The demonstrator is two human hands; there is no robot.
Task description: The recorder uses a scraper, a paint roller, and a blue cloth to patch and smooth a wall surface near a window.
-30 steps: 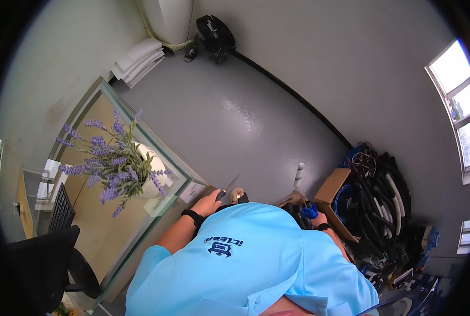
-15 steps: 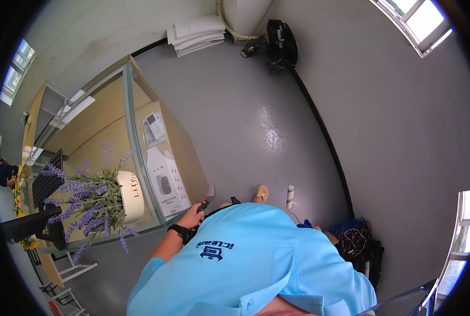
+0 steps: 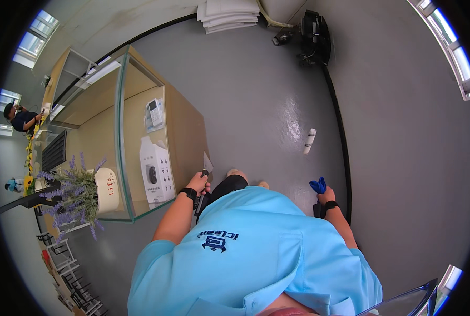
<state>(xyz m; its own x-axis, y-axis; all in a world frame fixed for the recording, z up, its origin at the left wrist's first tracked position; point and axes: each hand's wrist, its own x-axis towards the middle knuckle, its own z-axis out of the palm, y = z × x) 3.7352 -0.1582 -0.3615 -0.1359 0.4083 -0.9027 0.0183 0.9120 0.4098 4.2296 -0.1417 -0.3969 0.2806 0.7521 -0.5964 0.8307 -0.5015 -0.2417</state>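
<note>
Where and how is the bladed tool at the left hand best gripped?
Probably best by its dark handle, coming from the near, body side, where the left hand holds it: the flat, pale blade points away from the body.

Left hand and right hand are curled, low, well apart.

The left hand gripped a dark-handled tool with a pale, pointed blade beside the glass-edged bench, while the right hand held a bunched blue item. A white box showed at the bench near a potted lavender plant, and a white cylinder was over the grey floor.
</note>
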